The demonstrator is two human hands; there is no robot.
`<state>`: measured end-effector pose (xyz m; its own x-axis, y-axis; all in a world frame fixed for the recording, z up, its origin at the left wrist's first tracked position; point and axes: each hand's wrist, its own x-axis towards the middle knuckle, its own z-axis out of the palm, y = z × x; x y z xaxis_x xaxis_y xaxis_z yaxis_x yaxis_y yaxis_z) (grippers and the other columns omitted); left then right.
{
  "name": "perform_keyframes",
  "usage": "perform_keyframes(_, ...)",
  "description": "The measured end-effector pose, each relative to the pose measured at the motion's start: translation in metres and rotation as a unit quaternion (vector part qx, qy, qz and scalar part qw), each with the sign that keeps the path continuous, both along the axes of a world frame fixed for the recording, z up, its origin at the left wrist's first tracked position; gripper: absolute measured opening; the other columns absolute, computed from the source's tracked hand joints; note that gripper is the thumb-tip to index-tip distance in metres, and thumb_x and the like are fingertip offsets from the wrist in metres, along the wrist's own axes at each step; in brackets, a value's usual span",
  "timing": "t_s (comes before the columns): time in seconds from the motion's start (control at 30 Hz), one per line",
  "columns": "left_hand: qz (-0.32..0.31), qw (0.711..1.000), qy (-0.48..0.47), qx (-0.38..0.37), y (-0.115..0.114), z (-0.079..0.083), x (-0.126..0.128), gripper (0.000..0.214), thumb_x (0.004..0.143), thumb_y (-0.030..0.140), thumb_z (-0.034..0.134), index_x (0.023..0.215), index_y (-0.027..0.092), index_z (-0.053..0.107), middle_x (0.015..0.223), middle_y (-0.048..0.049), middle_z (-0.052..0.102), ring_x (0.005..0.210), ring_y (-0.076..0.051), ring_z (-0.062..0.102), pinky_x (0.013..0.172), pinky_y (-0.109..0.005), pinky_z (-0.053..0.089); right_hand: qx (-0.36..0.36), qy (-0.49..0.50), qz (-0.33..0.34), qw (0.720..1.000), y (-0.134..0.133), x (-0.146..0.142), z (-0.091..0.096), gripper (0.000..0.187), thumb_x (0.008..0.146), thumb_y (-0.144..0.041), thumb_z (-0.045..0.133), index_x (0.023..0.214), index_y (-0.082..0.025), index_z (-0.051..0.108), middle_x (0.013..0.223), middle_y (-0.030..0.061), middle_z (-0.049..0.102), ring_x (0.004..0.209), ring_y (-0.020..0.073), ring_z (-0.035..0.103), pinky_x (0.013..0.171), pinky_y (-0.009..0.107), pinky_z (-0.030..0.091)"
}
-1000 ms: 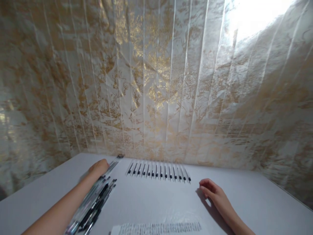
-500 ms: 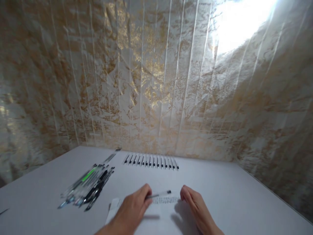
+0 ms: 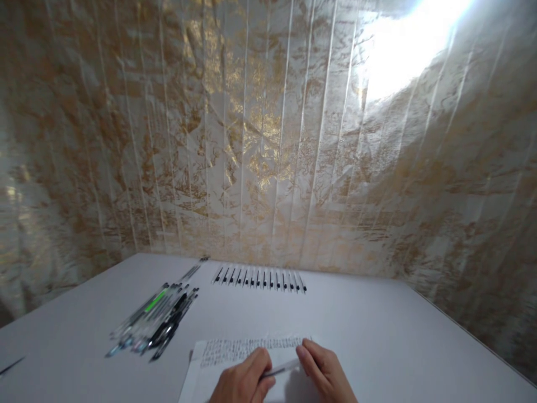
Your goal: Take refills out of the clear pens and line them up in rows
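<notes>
A slim clear pen (image 3: pixel 286 368) with a dark section spans the gap between my two hands, over the paper. My left hand (image 3: pixel 247 376) is closed around its left end. At the other end, the fingers of my right hand (image 3: pixel 322 366) pinch the pen, hiding its tip and any cap there. Beneath both hands lies a white sheet of paper (image 3: pixel 193 380), its upper part covered in rows of handwriting, too blurred to read.
A pile of pens (image 3: pixel 163 322), one with a bright green strip, lies to the left. At the back stands a neat row of clear pens (image 3: pixel 259 279) with black parts. A dark thin object (image 3: pixel 12 365) lies at the far left. A shiny patterned curtain (image 3: pixel 268 140) borders the white table (image 3: pixel 377 324).
Both hands have moved lower in view and closer together. The right hand, apart from the pen before, now grips its right end. More handwriting on the paper shows.
</notes>
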<state>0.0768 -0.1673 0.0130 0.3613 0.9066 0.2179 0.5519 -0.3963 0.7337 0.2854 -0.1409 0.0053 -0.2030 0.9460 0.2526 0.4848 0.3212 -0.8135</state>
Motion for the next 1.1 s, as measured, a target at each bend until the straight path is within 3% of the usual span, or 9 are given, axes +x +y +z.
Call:
perform_keyframes(0.13, -0.015, 0.999, 0.045, 0.005, 0.001, 0.016, -0.001, 0.025, 0.092, 0.032, 0.037, 0.075, 0.025, 0.055, 0.084, -0.0048, 0.066, 0.079, -0.022, 0.062, 0.071, -0.027, 0.041, 0.013, 0.002, -0.003, 1.000, -0.001, 0.000, -0.004, 0.059, 0.083, -0.075, 0.030, 0.058, -0.022, 0.031, 0.057, -0.0037, 0.035, 0.055, 0.0128, 0.036, 0.053, 0.024, 0.033)
perform_keyframes(0.3, -0.022, 0.998, 0.051, -0.037, 0.001, 0.016, -0.005, 0.042, 0.097, 0.037, 0.026, 0.072, 0.024, 0.058, 0.076, -0.0034, 0.068, 0.075, -0.021, 0.063, 0.071, -0.027, 0.040, 0.100, -0.024, 0.020, 0.994, -0.002, 0.002, -0.006, 0.053, 0.090, -0.064, 0.031, 0.058, -0.021, 0.036, 0.059, -0.0007, 0.046, 0.059, 0.0148, 0.045, 0.061, 0.025, 0.039)
perform_keyframes(0.43, -0.013, 0.998, 0.021, -0.054, -0.003, 0.016, -0.004, 0.011, 0.085, 0.030, 0.053, 0.093, 0.026, 0.059, 0.080, 0.0013, 0.068, 0.071, -0.018, 0.060, 0.067, -0.024, 0.038, 0.085, -0.024, 0.004, 0.996, -0.001, 0.004, -0.008, 0.055, 0.090, -0.064, 0.032, 0.056, -0.021, 0.037, 0.058, -0.0006, 0.045, 0.059, 0.0151, 0.046, 0.061, 0.026, 0.039)
perform_keyframes(0.5, 0.003, 0.999, 0.030, -0.044, -0.003, 0.018, -0.004, 0.021, 0.074, 0.019, 0.061, 0.093, 0.026, 0.056, 0.083, 0.0030, 0.067, 0.069, -0.016, 0.059, 0.065, -0.023, 0.037, 0.054, -0.012, -0.017, 0.998, -0.001, 0.004, -0.008, 0.057, 0.089, -0.067, 0.031, 0.055, -0.021, 0.036, 0.057, -0.0007, 0.044, 0.058, 0.0149, 0.044, 0.058, 0.026, 0.037)
perform_keyframes(0.63, 0.003, 0.998, 0.054, -0.008, -0.002, 0.017, -0.004, 0.006, 0.085, 0.021, 0.049, 0.082, 0.024, 0.052, 0.080, 0.0019, 0.066, 0.072, -0.017, 0.061, 0.068, -0.023, 0.038, 0.043, -0.008, -0.038, 0.998, -0.002, 0.002, -0.008, 0.057, 0.087, -0.068, 0.030, 0.056, -0.021, 0.034, 0.058, -0.0010, 0.042, 0.059, 0.0148, 0.043, 0.059, 0.025, 0.036)
perform_keyframes(0.77, 0.000, 0.996, 0.091, 0.000, 0.001, 0.012, -0.005, 0.026, 0.096, 0.028, 0.031, 0.084, 0.024, 0.053, 0.078, 0.0003, 0.067, 0.076, -0.018, 0.064, 0.070, -0.025, 0.040, 0.066, -0.001, -0.050, 0.997, -0.003, -0.001, -0.007, 0.054, 0.086, -0.069, 0.033, 0.060, -0.021, 0.038, 0.062, -0.0008, 0.045, 0.061, 0.0153, 0.045, 0.059, 0.025, 0.036)
perform_keyframes(0.93, 0.019, 0.993, 0.113, 0.002, -0.002, 0.018, -0.005, 0.018, 0.081, 0.017, 0.055, 0.097, 0.023, 0.049, 0.087, 0.0023, 0.067, 0.073, -0.016, 0.063, 0.069, -0.022, 0.040, 0.025, 0.016, -0.032, 0.999, -0.004, -0.002, -0.006, 0.055, 0.085, -0.069, 0.037, 0.058, -0.021, 0.037, 0.061, -0.0019, 0.043, 0.060, 0.0144, 0.041, 0.058, 0.026, 0.033)
perform_keyframes(1.03, 0.006, 0.990, 0.134, 0.044, -0.002, 0.019, -0.006, 0.006, 0.088, 0.019, 0.048, 0.085, 0.023, 0.050, 0.085, 0.0013, 0.066, 0.076, -0.016, 0.063, 0.069, -0.023, 0.040, 0.006, 0.033, -0.031, 0.999, -0.004, -0.002, -0.007, 0.057, 0.085, -0.071, 0.035, 0.057, -0.021, 0.034, 0.059, -0.0024, 0.039, 0.060, 0.0143, 0.039, 0.059, 0.026, 0.032)
perform_keyframes(1.1, -0.010, 0.988, 0.145, 0.051, -0.001, 0.015, -0.006, 0.018, 0.094, 0.024, 0.039, 0.081, 0.023, 0.052, 0.083, 0.0001, 0.066, 0.077, -0.017, 0.064, 0.069, -0.024, 0.041, 0.009, 0.038, -0.040, 0.998, -0.004, -0.002, -0.007, 0.056, 0.084, -0.071, 0.036, 0.057, -0.021, 0.034, 0.060, -0.0024, 0.039, 0.061, 0.0144, 0.038, 0.059, 0.027, 0.031)
